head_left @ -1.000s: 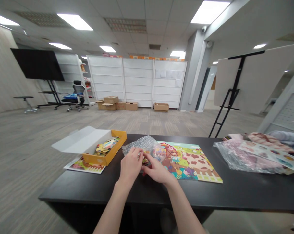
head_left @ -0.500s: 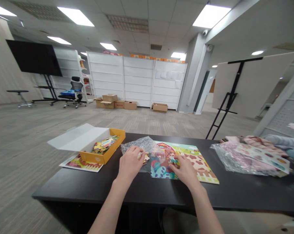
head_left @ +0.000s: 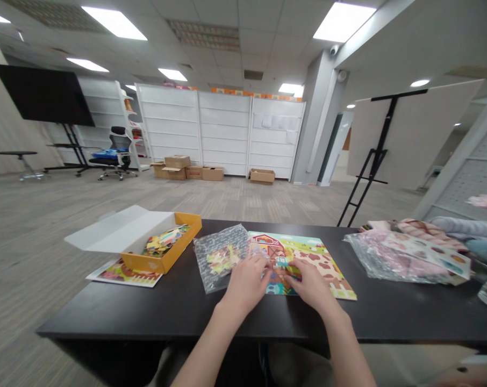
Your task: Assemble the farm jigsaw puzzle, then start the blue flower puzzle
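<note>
A colourful farm puzzle board point(head_left: 320, 263) lies flat on the black table point(head_left: 187, 309). My left hand point(head_left: 245, 282) rests on the board's left part with its fingers curled down. My right hand point(head_left: 311, 282) sits just to its right, fingertips pinched at a small puzzle piece point(head_left: 283, 263) on the board. A clear plastic bag point(head_left: 219, 255) with loose pieces lies immediately left of my left hand. Further left stands an open orange box point(head_left: 169, 258) holding several pieces, its white lid folded back.
A printed sheet point(head_left: 120, 273) lies under the box. Plastic-wrapped items and folded cloth point(head_left: 408, 250) are piled at the table's right end. Beyond the table are an easel point(head_left: 372, 156), cardboard boxes point(head_left: 187, 167), an office chair point(head_left: 114, 156) and white shelving.
My left hand let go of the plastic bag and moved right onto the puzzle board. My right hand went from the bag to the board with a small piece.
</note>
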Motion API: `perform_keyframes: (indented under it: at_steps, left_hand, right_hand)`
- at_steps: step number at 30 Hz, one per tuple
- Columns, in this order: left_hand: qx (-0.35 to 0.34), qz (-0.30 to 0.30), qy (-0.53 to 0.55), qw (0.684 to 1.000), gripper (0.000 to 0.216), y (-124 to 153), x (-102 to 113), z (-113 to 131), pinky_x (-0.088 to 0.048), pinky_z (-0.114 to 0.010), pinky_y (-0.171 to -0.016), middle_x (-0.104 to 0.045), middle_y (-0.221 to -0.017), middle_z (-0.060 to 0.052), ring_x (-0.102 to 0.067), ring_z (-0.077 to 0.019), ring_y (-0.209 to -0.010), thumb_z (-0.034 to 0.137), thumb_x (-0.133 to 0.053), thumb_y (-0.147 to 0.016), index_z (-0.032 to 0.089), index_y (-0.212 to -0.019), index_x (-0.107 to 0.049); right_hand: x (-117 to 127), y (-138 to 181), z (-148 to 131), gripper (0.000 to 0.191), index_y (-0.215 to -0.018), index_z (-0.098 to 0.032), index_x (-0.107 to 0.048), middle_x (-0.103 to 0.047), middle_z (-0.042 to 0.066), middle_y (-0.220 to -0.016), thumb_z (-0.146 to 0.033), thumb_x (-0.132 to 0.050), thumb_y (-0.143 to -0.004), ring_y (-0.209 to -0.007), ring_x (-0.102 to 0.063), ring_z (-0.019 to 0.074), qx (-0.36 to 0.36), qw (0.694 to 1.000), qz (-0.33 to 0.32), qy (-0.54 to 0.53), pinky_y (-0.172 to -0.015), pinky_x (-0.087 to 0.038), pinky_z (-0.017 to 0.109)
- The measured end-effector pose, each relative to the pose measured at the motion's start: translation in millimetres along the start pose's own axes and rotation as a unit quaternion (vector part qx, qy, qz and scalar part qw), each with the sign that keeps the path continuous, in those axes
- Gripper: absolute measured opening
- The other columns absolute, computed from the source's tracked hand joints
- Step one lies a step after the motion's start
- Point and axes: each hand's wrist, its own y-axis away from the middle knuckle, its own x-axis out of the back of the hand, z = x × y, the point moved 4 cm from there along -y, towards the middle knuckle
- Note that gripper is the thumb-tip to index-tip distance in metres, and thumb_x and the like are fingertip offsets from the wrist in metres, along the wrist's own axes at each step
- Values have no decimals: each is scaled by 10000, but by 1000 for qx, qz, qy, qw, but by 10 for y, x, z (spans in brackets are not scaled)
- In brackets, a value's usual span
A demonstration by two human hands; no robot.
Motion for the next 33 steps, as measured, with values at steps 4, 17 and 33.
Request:
perform_keyframes:
  at_steps: [4,17,33]
  left_hand:
    - [8,-79,-35,996,123,-79,-237,134,-500,-340,-878,-711,-1090,-66,-659,-234,-1017,276,-583,-943,209,-1030,-639]
    - [-2,-102,-119,988,252,-262,-514,122,-500,-391,-918,-656,-1152,-133,-609,-287,-1103,113,-472,-943,157,-1165,-583]
    - [20,-18,193,981,111,-286,-613,-92,-500,-313,-817,-616,-992,-41,-609,-191,-898,105,-563,-866,202,-921,-559]
  right_hand:
    - [-10,30,123,281,-1121,-172,-679,-702,134,-1167,-179,-557,-869,-1108,-640,272,-61,998,18,22,-950,-463,357]
    - [68,63,69,253,-1001,-168,-738,-719,118,-1076,-123,-522,-877,-1028,-649,258,-53,998,10,15,-898,-470,335]
    - [108,60,-15,205,-901,-182,-754,-706,101,-1038,-152,-552,-883,-1002,-638,242,-53,998,-16,29,-883,-439,317]
